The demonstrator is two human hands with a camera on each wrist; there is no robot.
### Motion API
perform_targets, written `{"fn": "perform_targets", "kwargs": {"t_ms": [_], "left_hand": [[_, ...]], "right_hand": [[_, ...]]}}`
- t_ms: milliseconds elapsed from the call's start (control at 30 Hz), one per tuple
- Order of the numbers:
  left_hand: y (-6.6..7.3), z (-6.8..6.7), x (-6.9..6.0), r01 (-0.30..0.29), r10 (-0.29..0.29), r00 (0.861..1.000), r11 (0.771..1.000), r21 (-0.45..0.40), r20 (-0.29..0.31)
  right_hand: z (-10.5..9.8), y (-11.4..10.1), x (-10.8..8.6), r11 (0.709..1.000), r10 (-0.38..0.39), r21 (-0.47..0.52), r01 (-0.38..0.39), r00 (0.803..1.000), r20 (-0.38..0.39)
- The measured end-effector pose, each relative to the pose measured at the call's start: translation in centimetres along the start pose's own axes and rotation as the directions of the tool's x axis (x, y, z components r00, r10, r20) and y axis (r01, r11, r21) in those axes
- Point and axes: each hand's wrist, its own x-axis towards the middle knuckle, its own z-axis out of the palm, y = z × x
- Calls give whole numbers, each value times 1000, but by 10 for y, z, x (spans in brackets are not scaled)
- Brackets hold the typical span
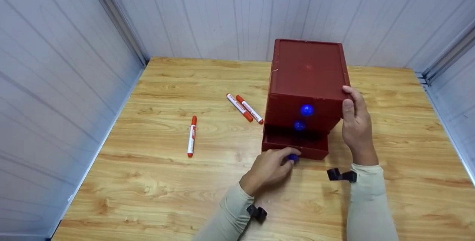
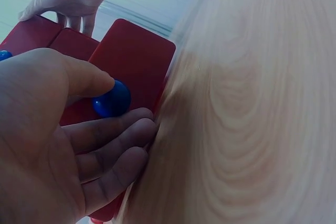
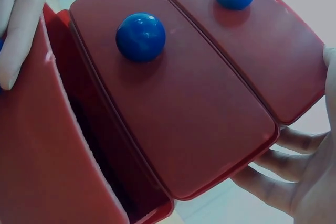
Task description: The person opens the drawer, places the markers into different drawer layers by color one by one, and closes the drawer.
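Left grip [image 1: 272, 163] pinches the lowest blue knob [image 1: 293, 157] on the open drawer [image 1: 313, 153]; right grip [image 1: 358, 129] clasps the red cabinet [image 1: 310, 70] on the counter [image 1: 148, 189]. I'd slide the drawer straight and level, bracing the cabinet firmly.

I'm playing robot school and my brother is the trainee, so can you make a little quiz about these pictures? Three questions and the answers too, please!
1. Count: how many red-and-white markers lie on the table?

2. True or false: the red cabinet has its top drawer pulled out.

3. Pick one: what does the right hand hold?
a) one of the markers
b) the cabinet
c) the edge of the table

Key:
1. Three.
2. False: the bottom drawer is the one pulled out.
3. b
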Motion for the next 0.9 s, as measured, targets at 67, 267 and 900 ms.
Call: {"fn": "perform_targets", "kwargs": {"t_ms": [67, 267, 900], "left_hand": [[0, 0, 0, 6, -6, 1000, 1000, 1, 0], [0, 2, 0, 13, -13, 1000, 1000, 13, -9], [7, -1, -9, 5, -5, 1000, 999, 38, 13]], "right_hand": [[2, -11, -2, 1000, 6, 2, -6, 1000, -12], [7, -21, -7, 1000, -6, 16, 7, 1000, -29], [1, 11, -6, 1000, 17, 2, -17, 1000, -8]]}}
